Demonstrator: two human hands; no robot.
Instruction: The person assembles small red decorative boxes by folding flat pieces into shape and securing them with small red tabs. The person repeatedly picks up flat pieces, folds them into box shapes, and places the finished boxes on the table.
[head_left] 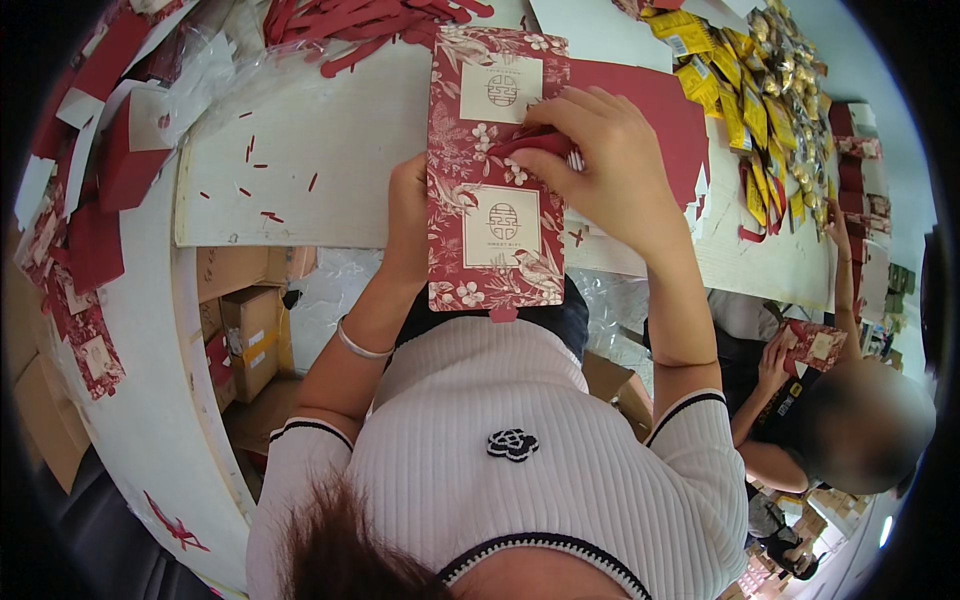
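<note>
Upright before me stands a flat red printed carton [495, 150], patterned with birds and blossoms and bearing two cream panels. My left hand [407, 205] grips its left edge, most of the fingers hidden behind it. Between the panels, the thumb and fingers of my right hand [600, 140] pinch a dark red strap [540, 143] lying at the carton's middle. A small red tab [503, 315] sticks out below the lower edge. Plain red card sheets [650, 110] lie on the table, partly behind my right hand.
A heap of red straps [370, 25] lies at the far side of the white table [290, 150]. Yellow packets [735, 85] are piled at the far right. Red boxes [135, 150] and clear plastic [200, 85] sit at left. At right, a co-worker holds a patterned box [815, 343].
</note>
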